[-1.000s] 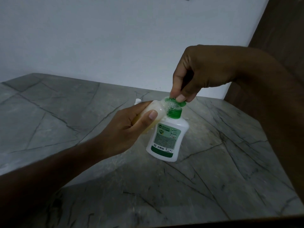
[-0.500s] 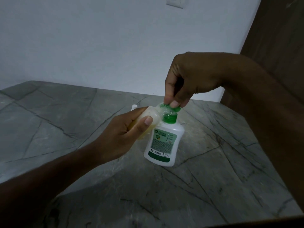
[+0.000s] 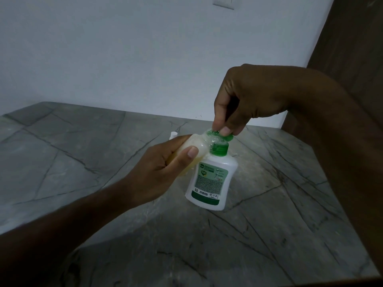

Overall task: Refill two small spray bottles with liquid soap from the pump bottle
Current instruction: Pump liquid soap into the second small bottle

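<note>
A white pump bottle (image 3: 209, 183) with a green label and a green pump head (image 3: 219, 145) stands on the grey marble counter (image 3: 269, 214). My right hand (image 3: 246, 100) comes from above, thumb and fingertips pressed on the pump head. My left hand (image 3: 163, 172) grips a small translucent spray bottle (image 3: 196, 145) with yellowish liquid in it, tilted so its open mouth meets the pump's spout. Soap foam covers the spout and the small bottle's neck. A small white object (image 3: 173, 135) peeks out behind my left hand; I cannot tell what it is.
The counter meets a white wall at the back, with a wall switch plate (image 3: 223, 3) at the top. A dark wooden panel (image 3: 352, 48) rises on the right. The counter's near edge runs along the lower right.
My view has tilted up a little, so hands and bottles sit lower in frame. My right hand stays on the pump head and my left keeps the small bottle at the spout.
</note>
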